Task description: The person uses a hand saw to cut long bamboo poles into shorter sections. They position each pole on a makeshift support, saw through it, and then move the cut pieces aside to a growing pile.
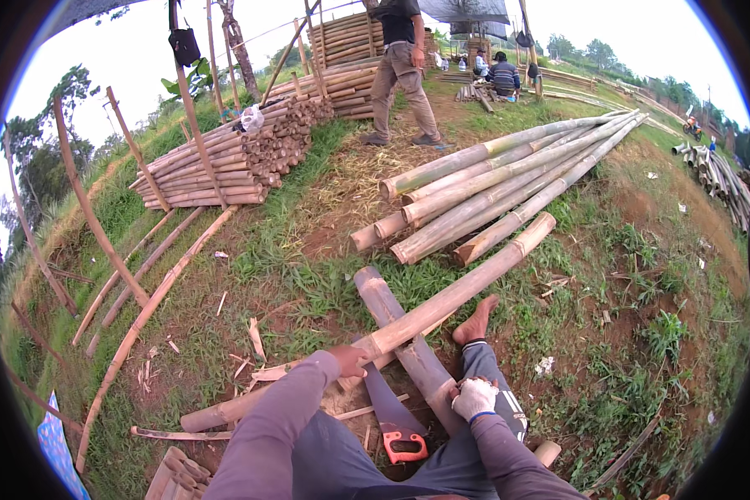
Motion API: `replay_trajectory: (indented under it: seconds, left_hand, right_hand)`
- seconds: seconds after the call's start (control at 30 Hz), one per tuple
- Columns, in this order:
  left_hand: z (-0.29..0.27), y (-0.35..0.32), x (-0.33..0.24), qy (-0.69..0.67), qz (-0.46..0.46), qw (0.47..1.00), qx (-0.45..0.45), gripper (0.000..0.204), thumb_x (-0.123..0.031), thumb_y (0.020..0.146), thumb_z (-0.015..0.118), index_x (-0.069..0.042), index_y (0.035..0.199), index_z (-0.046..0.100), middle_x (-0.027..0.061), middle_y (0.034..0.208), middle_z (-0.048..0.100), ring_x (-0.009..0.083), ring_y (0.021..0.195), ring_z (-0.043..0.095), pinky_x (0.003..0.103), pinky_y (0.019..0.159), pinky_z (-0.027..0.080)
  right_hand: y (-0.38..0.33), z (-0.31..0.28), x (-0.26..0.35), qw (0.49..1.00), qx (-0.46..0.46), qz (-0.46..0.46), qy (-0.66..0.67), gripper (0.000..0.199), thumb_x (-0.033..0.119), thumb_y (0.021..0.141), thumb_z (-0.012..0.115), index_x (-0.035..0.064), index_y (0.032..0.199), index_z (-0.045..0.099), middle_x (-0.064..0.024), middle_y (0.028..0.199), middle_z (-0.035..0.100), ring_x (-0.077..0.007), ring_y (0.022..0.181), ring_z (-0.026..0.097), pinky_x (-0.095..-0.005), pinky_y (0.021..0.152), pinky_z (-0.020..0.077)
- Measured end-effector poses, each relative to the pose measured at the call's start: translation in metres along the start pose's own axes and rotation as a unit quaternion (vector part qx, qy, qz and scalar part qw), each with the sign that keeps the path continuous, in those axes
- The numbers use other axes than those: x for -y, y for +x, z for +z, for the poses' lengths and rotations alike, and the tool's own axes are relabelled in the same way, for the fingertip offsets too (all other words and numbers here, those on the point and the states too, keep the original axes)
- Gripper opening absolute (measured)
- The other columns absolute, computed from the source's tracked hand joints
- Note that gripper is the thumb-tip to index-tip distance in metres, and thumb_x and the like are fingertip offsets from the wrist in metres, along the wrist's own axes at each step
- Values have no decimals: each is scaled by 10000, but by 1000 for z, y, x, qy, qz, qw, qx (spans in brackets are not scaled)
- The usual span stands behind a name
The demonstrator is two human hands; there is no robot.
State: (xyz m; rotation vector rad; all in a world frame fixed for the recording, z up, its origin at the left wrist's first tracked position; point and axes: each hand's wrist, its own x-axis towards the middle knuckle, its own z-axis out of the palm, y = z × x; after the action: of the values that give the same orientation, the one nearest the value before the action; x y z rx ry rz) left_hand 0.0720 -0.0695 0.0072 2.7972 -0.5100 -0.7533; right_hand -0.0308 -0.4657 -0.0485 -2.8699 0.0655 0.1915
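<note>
Left hand (347, 360) clamped on long bamboo pole (442, 302), steadying it across short bamboo log (404, 342); gloved right hand (473, 398) at four o'clock, fingers curled on log. Handsaw (392, 412) idle between.

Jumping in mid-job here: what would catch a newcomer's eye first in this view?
The long bamboo pole running across the middle, with the left hand pressing on it and the gloved right hand on a crossing pole. An orange-handled saw lies between the hands. Bamboo stacks fill the background.
</note>
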Motion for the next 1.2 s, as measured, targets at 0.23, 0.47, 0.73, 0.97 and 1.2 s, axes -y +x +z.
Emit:
replay_trajectory:
  seconds: [0.23, 0.47, 0.73, 0.97, 1.2]
  left_hand:
    - [0, 0, 2, 4, 2, 1000, 11, 776, -544, 917, 810, -167, 1556, 583, 186, 1430, 717, 410, 1295, 691, 484, 1089, 548]
    - [-7, -6, -6, -3, -11, 1000, 16, 759, -526, 929, 804, -173, 1562, 577, 183, 1461, 700, 407, 1308, 683, 486, 1093, 545]
    - [-8, -7, -4, 3, -8, 1000, 21, 764, -523, 932, 800, -174, 1571, 567, 179, 1468, 697, 408, 1318, 677, 491, 1103, 537]
    - [-6, -6, 1, -4, -11, 1000, 16, 785, -536, 927, 799, -163, 1576, 561, 181, 1449, 707, 412, 1317, 676, 486, 1107, 536]
    - [-4, -3, 3, -12, -6, 1000, 13, 775, -528, 904, 820, -166, 1552, 599, 213, 1427, 705, 422, 1318, 668, 485, 1112, 527]
  right_hand:
    - [1, 13, -3, 999, -33, -13, -4, 402, 495, 929, 651, 233, 1151, 860, -119, 1265, 787, -360, 1359, 635, -712, 1242, 300]
    - [0, 16, -5, 998, -61, -18, -23, 354, 494, 908, 711, 253, 1106, 877, -140, 1213, 800, -359, 1278, 687, -702, 1214, 361]
    - [-3, 9, 1, 999, -40, -22, -29, 362, 488, 918, 701, 254, 1134, 873, -141, 1231, 798, -355, 1283, 689, -694, 1229, 349]
    - [-3, 2, 6, 998, -53, -18, -4, 330, 440, 895, 744, 229, 1115, 869, -137, 1196, 798, -368, 1202, 719, -662, 1168, 436]
    - [55, -31, -19, 986, -130, 48, 96, 294, 291, 848, 767, 108, 1077, 794, -134, 1078, 795, -370, 1049, 763, -533, 909, 585]
